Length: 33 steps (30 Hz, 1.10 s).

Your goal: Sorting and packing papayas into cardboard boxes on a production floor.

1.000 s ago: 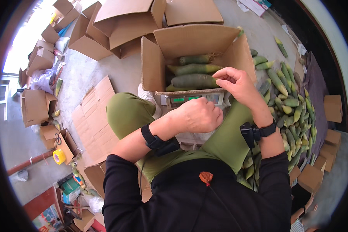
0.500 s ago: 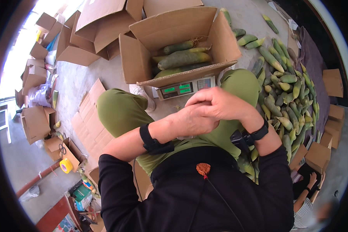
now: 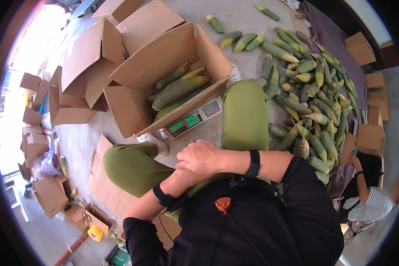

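My right hand [image 3: 201,157] lies folded over my left hand [image 3: 187,177] above my lap, its fingers curled down. The fingers of my left hand are hidden underneath. Ahead of them, an open cardboard box [image 3: 133,108] sits tilted in view on a digital scale [image 3: 186,125] with a lit green display. Several long green radishes [image 3: 181,94] with yellowish ends lie in the box. Neither hand touches the box or the scale.
A large heap of green radishes [image 3: 317,115] spreads at the right, partly on a dark cloth [image 3: 341,64]. Empty cardboard boxes [image 3: 86,57] stand at the far left. Yellow tape [image 3: 95,233] and scissors [image 3: 87,217] are at the lower left. Another person [image 3: 368,204] sits at the lower right.
The view has turned to the right, so the box and scale appear further left. My clasped hands have come down and left, closer to my body; they remain together.
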Each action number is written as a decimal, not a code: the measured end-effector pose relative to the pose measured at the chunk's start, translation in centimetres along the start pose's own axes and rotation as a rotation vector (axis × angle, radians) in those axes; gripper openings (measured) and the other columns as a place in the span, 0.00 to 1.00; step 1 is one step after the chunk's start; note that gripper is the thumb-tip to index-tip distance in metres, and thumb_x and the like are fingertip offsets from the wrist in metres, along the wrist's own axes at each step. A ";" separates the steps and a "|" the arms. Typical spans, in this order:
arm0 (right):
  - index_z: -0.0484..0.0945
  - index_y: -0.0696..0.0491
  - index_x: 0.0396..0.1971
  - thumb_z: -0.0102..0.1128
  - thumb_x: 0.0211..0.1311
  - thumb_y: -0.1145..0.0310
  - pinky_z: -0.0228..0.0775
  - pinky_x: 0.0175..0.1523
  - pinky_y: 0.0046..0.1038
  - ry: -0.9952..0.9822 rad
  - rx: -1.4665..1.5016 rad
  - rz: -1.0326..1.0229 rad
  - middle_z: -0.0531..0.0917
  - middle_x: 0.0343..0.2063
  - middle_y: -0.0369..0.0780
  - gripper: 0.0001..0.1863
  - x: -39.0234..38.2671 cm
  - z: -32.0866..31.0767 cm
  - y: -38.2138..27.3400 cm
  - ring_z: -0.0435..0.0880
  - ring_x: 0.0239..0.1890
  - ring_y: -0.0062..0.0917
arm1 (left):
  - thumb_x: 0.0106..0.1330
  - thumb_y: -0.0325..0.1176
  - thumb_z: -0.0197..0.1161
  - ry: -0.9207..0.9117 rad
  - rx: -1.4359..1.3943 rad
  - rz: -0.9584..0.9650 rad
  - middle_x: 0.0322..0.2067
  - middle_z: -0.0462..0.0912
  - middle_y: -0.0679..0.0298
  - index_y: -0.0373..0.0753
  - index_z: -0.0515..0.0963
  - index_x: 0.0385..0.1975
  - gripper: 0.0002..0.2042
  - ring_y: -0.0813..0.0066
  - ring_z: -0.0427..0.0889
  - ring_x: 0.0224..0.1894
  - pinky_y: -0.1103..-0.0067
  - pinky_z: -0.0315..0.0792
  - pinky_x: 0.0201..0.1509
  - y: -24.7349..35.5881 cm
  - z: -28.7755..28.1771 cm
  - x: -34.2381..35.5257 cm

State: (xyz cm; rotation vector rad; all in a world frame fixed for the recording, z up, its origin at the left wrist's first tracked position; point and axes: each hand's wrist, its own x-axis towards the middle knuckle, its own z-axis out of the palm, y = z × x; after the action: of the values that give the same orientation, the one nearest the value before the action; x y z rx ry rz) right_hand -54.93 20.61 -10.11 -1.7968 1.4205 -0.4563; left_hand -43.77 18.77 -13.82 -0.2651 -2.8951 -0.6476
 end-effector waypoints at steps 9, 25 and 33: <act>0.76 0.51 0.30 0.52 0.60 0.58 0.71 0.45 0.42 0.000 -0.031 -0.059 0.82 0.27 0.43 0.12 0.1 1.7 -0.1 0.80 0.38 0.41 | 0.55 0.32 0.56 -0.058 0.140 0.011 0.37 0.80 0.56 0.37 0.79 0.40 0.14 0.61 0.79 0.43 0.69 0.72 0.49 -0.7 1.4 -1.6; 0.76 0.48 0.34 0.46 0.57 0.68 0.75 0.42 0.40 -0.001 -0.119 -0.214 0.79 0.33 0.41 0.10 1.8 3.9 2.2 0.80 0.41 0.37 | 0.66 0.36 0.48 -0.232 -0.167 -0.249 0.54 0.72 0.54 0.37 0.69 0.56 0.20 0.61 0.69 0.58 0.69 0.60 0.64 -0.2 4.3 -2.7; 0.76 0.47 0.42 0.49 0.55 0.66 0.72 0.47 0.38 -0.216 -0.175 -0.036 0.81 0.38 0.40 0.14 3.4 3.4 3.5 0.78 0.45 0.37 | 0.63 0.32 0.48 -0.178 -0.376 -0.195 0.53 0.72 0.55 0.36 0.69 0.55 0.20 0.64 0.69 0.58 0.69 0.57 0.65 -1.4 3.2 -1.2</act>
State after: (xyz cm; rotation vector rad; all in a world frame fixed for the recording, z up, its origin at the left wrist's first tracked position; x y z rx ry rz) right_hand -53.82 18.37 -15.52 -1.9486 1.3126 -0.1525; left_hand -43.33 18.78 -17.51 -0.0870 -2.9695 -1.2659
